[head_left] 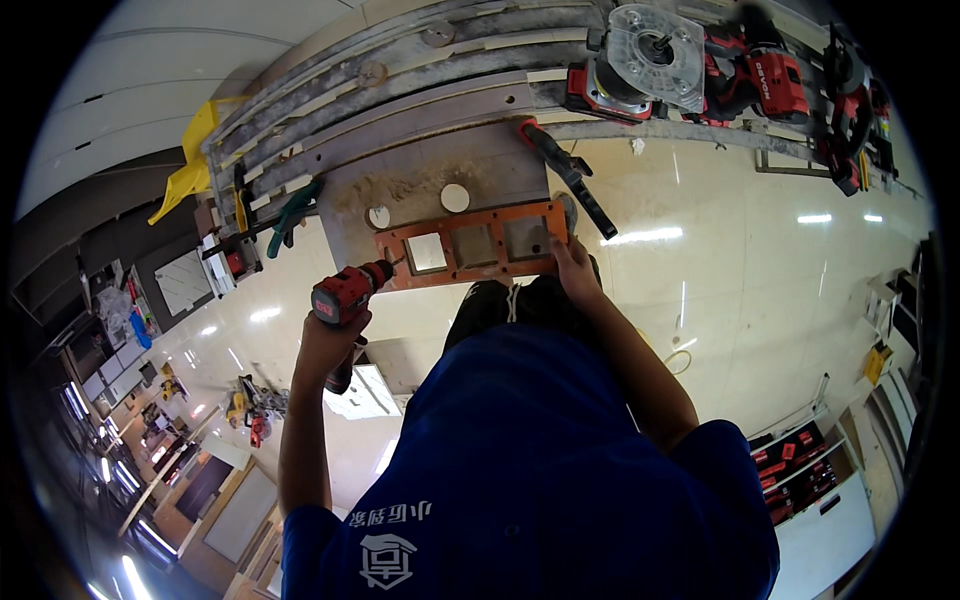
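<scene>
My left hand point(332, 350) is wrapped round the grip of a red and black cordless drill point(346, 294). The drill's bit points at the left end of an orange template point(448, 253) with three square windows; whether it touches cannot be made out. My right hand point(575, 272) lies at the template's right end, thumb and fingers gripping its edge. Under the template is a grey-brown board point(400, 165) with two round holes and sawdust on it. A red and black clamp point(568, 172) sits at the board's right edge, and a green clamp point(293, 216) at its left.
The board rests on a slatted metal workbench point(480, 68). A router point(640, 65) with a clear base and other red power tools point(770, 85) stand at the bench's right. A yellow bracket-like piece point(190, 160) hangs at the left. A cabinet with red tools point(797, 465) is at lower right.
</scene>
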